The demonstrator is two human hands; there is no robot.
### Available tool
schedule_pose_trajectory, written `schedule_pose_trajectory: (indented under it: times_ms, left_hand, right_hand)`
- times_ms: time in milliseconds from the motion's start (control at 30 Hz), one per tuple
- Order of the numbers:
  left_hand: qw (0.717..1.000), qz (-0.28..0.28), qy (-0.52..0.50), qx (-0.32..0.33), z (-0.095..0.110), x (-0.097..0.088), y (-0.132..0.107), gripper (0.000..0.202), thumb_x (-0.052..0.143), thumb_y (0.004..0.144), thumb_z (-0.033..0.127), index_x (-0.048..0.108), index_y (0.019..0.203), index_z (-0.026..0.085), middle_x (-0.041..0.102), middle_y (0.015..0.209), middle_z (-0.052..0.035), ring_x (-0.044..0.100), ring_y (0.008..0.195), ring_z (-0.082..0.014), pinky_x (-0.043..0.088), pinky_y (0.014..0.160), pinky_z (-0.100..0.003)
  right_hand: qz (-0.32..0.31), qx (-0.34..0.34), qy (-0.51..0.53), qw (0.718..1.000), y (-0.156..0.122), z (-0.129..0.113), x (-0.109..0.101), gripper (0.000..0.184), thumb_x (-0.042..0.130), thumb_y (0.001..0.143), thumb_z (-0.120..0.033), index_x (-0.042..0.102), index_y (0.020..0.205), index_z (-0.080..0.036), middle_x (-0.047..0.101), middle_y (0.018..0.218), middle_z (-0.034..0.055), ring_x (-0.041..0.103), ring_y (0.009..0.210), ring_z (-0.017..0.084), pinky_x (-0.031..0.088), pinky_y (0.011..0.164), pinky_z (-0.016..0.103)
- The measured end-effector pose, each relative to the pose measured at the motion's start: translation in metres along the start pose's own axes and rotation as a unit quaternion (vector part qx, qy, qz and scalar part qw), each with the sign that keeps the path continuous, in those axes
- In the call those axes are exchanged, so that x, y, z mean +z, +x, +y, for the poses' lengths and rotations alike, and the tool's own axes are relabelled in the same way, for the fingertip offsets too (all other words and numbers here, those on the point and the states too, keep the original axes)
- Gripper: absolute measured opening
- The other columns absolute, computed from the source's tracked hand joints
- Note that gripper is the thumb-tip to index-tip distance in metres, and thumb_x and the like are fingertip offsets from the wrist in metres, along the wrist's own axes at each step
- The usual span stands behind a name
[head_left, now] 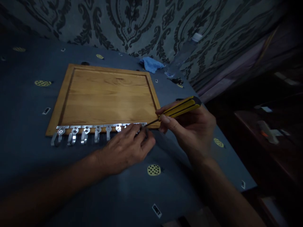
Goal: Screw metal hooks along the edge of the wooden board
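Observation:
A framed wooden board (109,97) lies on the table, and a shiny metal hook rail (97,130) runs along its near edge with several hooks hanging over that edge. My right hand (191,129) is closed around the yellow and black handle of a screwdriver (181,107). The screwdriver's shaft slants down to the left, its tip at the rail's right end. Closed over that same end, my left hand (129,146) has its fingers bent on the rail and covers some hooks. What lies under its fingertips is hidden.
The table (118,198) has a blue-grey pineapple-print cover. Behind the board stand a clear bottle (182,58) and a crumpled blue cloth (151,64), close to a small dark object (177,81). A patterned wall rises at the back. The table's right edge drops off beside a dark shelf (258,138).

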State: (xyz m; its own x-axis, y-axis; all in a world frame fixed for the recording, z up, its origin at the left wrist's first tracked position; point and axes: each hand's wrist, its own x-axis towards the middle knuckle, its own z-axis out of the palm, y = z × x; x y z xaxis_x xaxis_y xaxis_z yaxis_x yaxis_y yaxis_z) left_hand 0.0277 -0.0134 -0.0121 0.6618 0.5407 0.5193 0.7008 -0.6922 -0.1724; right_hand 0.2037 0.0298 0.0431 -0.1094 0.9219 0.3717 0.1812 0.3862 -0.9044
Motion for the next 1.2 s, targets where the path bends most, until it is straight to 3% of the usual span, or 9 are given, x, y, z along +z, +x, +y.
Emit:
schedule_pose_trajectory:
  times_ms: [167, 233, 367, 600, 833, 1200]
  left_hand:
    - [1.000, -0.011, -0.004, -0.001, 0.000, -0.001, 0.000, 0.023, 0.043, 0.103, 0.012, 0.060, 0.117, 0.008, 0.074, 0.110, -0.0133, 0.071, 0.111, -0.0268, 0.059, 0.099, -0.038]
    - [1.000, -0.014, -0.005, 0.001, -0.001, -0.001, 0.000, 0.024, 0.042, 0.103, 0.011, 0.060, 0.118, 0.007, 0.074, 0.110, -0.0135, 0.071, 0.111, -0.0272, 0.059, 0.100, -0.039]
    - [1.000, -0.006, -0.005, 0.000, -0.001, -0.001, 0.000, 0.024, 0.041, 0.102, 0.010, 0.061, 0.117, 0.007, 0.075, 0.110, -0.0137, 0.072, 0.112, -0.0277, 0.059, 0.099, -0.040]
    - [1.000, -0.006, -0.002, -0.001, 0.000, -0.001, 0.000, 0.025, 0.042, 0.102, 0.010, 0.061, 0.118, 0.007, 0.075, 0.114, -0.0152, 0.071, 0.113, -0.0267, 0.058, 0.100, -0.038]
    - [1.000, -0.021, -0.012, 0.002, -0.001, -0.001, -0.001, 0.023, 0.048, 0.101, 0.010, 0.060, 0.120, 0.006, 0.073, 0.115, -0.0169, 0.070, 0.116, -0.0281, 0.058, 0.101, -0.040]
    - [1.000, -0.009, -0.004, 0.003, -0.001, -0.001, 0.001, 0.025, 0.042, 0.102, 0.009, 0.060, 0.118, 0.006, 0.075, 0.110, -0.0143, 0.072, 0.112, -0.0281, 0.060, 0.098, -0.039]
  right_hand:
    - [-0.042, 0.000, -0.015, 0.999, -0.001, 0.002, -0.005, 0.023, 0.081, 0.084, -0.036, 0.077, 0.105, -0.025, 0.076, 0.086, -0.0009, 0.067, 0.058, 0.011, 0.061, 0.058, 0.026]
    - [-0.046, -0.001, -0.025, 0.999, 0.000, 0.003, -0.007, 0.021, 0.083, 0.082, -0.035, 0.078, 0.100, -0.025, 0.075, 0.082, -0.0022, 0.066, 0.057, 0.011, 0.060, 0.057, 0.026]
    - [-0.011, -0.030, -0.036, 0.999, 0.001, 0.005, -0.003, 0.022, 0.090, 0.073, -0.036, 0.074, 0.082, -0.024, 0.068, 0.069, -0.0056, 0.061, 0.051, 0.010, 0.057, 0.050, 0.024]
    - [0.103, -0.084, -0.012, 0.991, -0.002, 0.007, 0.001, 0.016, 0.083, 0.083, -0.038, 0.071, 0.085, -0.026, 0.069, 0.072, -0.0042, 0.065, 0.052, 0.012, 0.058, 0.051, 0.027]
    - [0.081, -0.051, -0.043, 0.994, -0.002, 0.010, 0.000, 0.018, 0.084, 0.081, -0.039, 0.073, 0.088, -0.027, 0.072, 0.078, -0.0033, 0.065, 0.053, 0.012, 0.059, 0.052, 0.027]
    - [0.034, -0.018, -0.033, 0.999, 0.000, 0.010, 0.000, 0.026, 0.091, 0.071, -0.043, 0.075, 0.085, -0.028, 0.073, 0.078, -0.0028, 0.067, 0.059, 0.014, 0.063, 0.058, 0.028]
